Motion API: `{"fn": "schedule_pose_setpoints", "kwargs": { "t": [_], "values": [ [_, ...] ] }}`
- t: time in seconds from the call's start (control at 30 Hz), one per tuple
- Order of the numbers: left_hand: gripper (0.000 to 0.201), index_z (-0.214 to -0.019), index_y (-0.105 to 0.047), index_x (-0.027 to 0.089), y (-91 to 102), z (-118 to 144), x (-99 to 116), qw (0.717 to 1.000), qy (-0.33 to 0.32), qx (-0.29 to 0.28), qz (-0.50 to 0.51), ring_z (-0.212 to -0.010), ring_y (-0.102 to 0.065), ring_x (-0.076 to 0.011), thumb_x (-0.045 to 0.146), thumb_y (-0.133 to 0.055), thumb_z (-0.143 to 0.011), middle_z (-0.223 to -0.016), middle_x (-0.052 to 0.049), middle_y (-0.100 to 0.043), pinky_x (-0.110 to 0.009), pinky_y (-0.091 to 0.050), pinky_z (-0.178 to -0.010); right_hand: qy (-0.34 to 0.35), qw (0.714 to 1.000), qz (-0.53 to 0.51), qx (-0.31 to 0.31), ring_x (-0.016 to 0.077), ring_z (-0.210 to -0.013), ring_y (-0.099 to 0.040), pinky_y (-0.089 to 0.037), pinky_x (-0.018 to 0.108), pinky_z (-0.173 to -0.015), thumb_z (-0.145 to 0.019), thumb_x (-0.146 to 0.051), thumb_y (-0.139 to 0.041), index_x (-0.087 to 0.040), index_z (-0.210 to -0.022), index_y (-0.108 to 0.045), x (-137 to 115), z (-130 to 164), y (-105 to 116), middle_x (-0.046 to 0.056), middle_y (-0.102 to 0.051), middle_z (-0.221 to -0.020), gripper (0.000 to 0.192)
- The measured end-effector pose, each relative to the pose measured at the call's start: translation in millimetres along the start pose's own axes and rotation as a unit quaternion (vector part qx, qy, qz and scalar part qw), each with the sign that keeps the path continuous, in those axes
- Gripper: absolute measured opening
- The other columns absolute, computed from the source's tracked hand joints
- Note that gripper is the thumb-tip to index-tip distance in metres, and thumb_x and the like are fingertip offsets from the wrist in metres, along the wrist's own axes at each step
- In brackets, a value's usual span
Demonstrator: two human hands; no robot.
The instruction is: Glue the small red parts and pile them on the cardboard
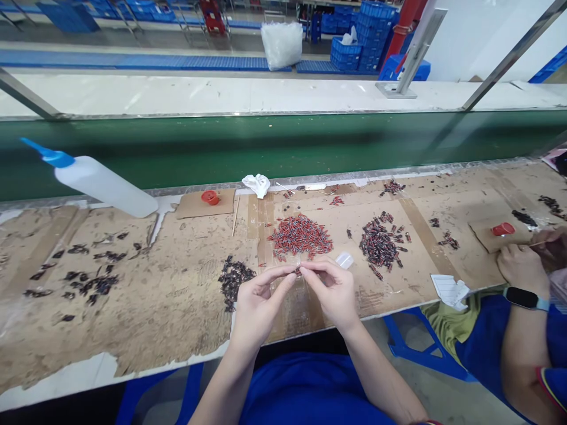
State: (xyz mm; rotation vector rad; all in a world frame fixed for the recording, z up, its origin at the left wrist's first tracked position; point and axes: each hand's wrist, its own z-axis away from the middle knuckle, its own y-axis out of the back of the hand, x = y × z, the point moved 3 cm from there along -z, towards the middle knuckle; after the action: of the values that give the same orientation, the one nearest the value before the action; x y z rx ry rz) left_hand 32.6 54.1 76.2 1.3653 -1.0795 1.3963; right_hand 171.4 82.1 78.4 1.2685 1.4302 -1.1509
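Observation:
My left hand [262, 300] and my right hand [333, 289] meet over the cardboard, thumbs and forefingers pinched together on a tiny dark part [298, 270]. Its exact kind is too small to make out. Just beyond my fingertips lies a heap of small red-and-silver parts [301, 235]. A pile of small black parts [235, 280] is beside my left hand. To the right of my right hand sits a pile of dark parts with red on them [381, 241]. A small clear plastic piece [344, 260] lies close to my right fingers.
A white squeeze bottle [106, 184] with a blue nozzle leans at the back left. A red cap [209, 198], a thin stick [235, 216] and crumpled tissue [257, 185] lie along the back. At right, a co-worker's hand [522, 268] works near another red cap [503, 229].

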Motion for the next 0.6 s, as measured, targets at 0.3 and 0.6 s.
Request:
{"fn": "schedule_pose_setpoints", "kwargs": {
  "t": [0.3,0.6],
  "values": [
    [0.015,-0.087,-0.073,0.019,-6.9,3.6,-7.3,0.997,-0.046,0.027,-0.060,-0.087,-0.070,-0.0189,0.030,-0.066,-0.079,-0.088,-0.005,-0.075,-0.031,-0.055,-0.084,0.092,0.991,0.094,-0.030,0.0163,-0.079,-0.069,-0.056,0.029,-0.074,-0.084,-0.016,-0.066,-0.022,-0.087,-0.076,-3.9,4.3,2.0,0.004,-0.074,-0.083,0.011],
    [0.044,-0.127,-0.056,0.025,-8.7,-6.4,-12.9,0.971,-0.118,-0.034,-0.205,-0.117,-0.059,-0.0250,0.034,-0.063,-0.085,-0.125,-0.010,-0.066,-0.045,-0.042,-0.103,0.062,0.958,0.259,0.110,0.0209,-0.084,-0.069,-0.056,0.036,-0.079,-0.088,-0.030,-0.059,-0.020,-0.089,-0.073,8.8,-5.5,76.6,0.008,-0.073,-0.089,0.017]
  ]
}}
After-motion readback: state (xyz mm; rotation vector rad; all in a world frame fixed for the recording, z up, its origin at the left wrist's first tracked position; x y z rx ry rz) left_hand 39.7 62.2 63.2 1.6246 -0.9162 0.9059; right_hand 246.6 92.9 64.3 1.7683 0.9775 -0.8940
